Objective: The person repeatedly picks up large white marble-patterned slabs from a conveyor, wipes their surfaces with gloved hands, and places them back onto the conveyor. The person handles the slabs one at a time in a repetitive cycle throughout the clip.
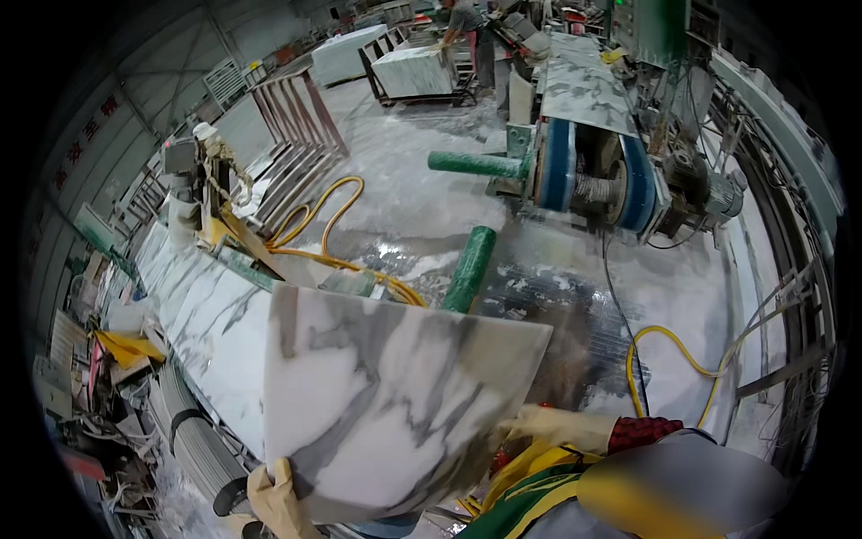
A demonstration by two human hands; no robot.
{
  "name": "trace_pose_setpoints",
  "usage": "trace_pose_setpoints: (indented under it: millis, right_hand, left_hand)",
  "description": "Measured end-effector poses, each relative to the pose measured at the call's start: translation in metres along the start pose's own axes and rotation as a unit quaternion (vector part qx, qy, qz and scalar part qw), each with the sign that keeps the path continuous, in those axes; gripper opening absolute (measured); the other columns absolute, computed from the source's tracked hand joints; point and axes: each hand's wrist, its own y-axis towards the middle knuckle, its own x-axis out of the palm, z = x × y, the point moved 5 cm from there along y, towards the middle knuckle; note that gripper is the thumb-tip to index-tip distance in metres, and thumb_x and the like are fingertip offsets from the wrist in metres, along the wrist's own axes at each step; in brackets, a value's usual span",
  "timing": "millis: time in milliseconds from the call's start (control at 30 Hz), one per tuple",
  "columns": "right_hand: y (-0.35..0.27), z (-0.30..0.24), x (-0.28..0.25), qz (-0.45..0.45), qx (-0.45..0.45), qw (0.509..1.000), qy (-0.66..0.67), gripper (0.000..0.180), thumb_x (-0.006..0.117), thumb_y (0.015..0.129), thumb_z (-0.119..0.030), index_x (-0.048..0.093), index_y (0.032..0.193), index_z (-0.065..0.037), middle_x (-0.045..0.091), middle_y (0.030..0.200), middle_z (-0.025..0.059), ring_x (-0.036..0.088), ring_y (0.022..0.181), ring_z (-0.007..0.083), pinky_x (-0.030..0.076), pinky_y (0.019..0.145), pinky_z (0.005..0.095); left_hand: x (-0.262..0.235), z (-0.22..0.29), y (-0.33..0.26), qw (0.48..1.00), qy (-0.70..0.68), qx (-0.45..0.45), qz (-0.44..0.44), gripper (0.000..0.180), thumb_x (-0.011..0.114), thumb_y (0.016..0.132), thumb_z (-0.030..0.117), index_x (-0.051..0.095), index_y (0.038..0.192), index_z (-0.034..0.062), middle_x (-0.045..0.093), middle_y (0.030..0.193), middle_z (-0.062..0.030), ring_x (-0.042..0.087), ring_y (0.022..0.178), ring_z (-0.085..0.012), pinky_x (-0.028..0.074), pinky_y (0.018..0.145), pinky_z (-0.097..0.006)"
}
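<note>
A square marble slab (386, 395), white with grey veins, is held up tilted in front of me. My left hand (278, 501), in a cream rubber glove, grips its lower left edge with the thumb over the front face. At the slab's right edge is my right hand (530, 424), gloved alike below a dark red sleeve cuff. Its fingers are partly hidden behind the slab, closed on that edge. Left of the slab, similar veined marble (202, 292) lies along a conveyor-like bench. A yellow and green apron (530, 485) shows close by my right forearm.
Beyond the slab stands a roller conveyor (558, 166) with blue belts, marble on top. Green padded bars (470, 268) stick out over the wet floor. Yellow hoses (346, 211) trail there. Metal racks (301, 117) and a marble block (415, 72) stand farther back, near another person (469, 27).
</note>
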Motion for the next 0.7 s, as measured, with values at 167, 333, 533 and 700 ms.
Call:
trace_pose_setpoints:
  millis: [167,333,533,700]
  right_hand:
    - [-0.062,-0.002,-0.141,0.177,-0.062,0.947,0.263,0.025,0.071,0.110,-0.015,0.080,0.121,0.006,0.085,0.114,0.0178,0.081,0.107,0.0256,0.065,0.091,0.0363]
    - [-0.149,0.004,-0.260,0.376,-0.082,0.858,0.340,0.025,0.076,0.108,-0.018,0.078,0.124,0.000,0.082,0.104,0.0061,0.077,0.088,0.0162,0.061,0.080,0.0332]
    - [-0.171,0.092,-0.367,0.471,-0.052,0.749,0.463,0.030,0.075,0.108,-0.027,0.076,0.128,-0.006,0.077,0.099,0.0047,0.073,0.082,0.0165,0.058,0.071,0.0328]
    - [-0.175,0.187,-0.433,0.516,0.027,0.742,0.428,0.041,0.080,0.103,-0.030,0.074,0.136,-0.008,0.077,0.114,0.0055,0.075,0.098,0.0185,0.060,0.081,0.0389]
  left_hand:
    - [0.112,0.043,-0.011,0.991,-0.123,-0.019,-0.053,0.038,0.078,0.109,0.030,0.071,0.087,0.0000,0.060,0.075,0.0008,0.050,0.073,-0.0108,0.038,0.066,-0.031]
    - [0.278,0.075,-0.018,0.985,-0.126,-0.043,-0.110,0.053,0.070,0.112,0.048,0.078,0.098,-0.0021,0.070,0.079,-0.0044,0.060,0.075,-0.0165,0.046,0.070,-0.034]
    - [0.456,0.166,-0.052,0.949,-0.142,-0.112,-0.260,0.068,0.060,0.115,0.057,0.077,0.136,-0.0049,0.081,0.117,-0.0123,0.073,0.101,-0.0241,0.056,0.092,-0.036]
    - [0.559,0.228,-0.077,0.924,-0.060,-0.153,-0.346,0.066,0.051,0.117,0.055,0.077,0.139,-0.0007,0.082,0.122,-0.0151,0.076,0.108,-0.0288,0.055,0.099,-0.039]
